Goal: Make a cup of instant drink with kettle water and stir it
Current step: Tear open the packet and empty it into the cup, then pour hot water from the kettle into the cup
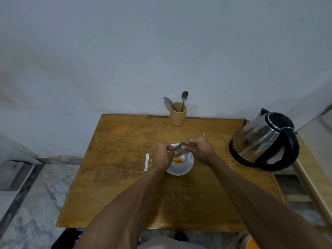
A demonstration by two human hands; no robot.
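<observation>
A white cup [181, 159] stands on a white saucer [179, 170] in the middle of the wooden table [125, 141]. Orange powder [177, 160] lies inside the cup. Both hands hold a thin sachet [177, 150] over the cup: my left hand [161, 156] grips its left end and my right hand [199, 149] grips its right end. The sachet is blurred and slants down towards the left. A steel kettle with a black handle [264, 141] sits on its base at the table's right edge.
A wooden holder [177, 115] with two spoons [184, 97] stands at the table's far edge by the wall. A torn white strip [146, 162] lies left of the saucer. A pale shelf or board [316, 159] sits right of the kettle.
</observation>
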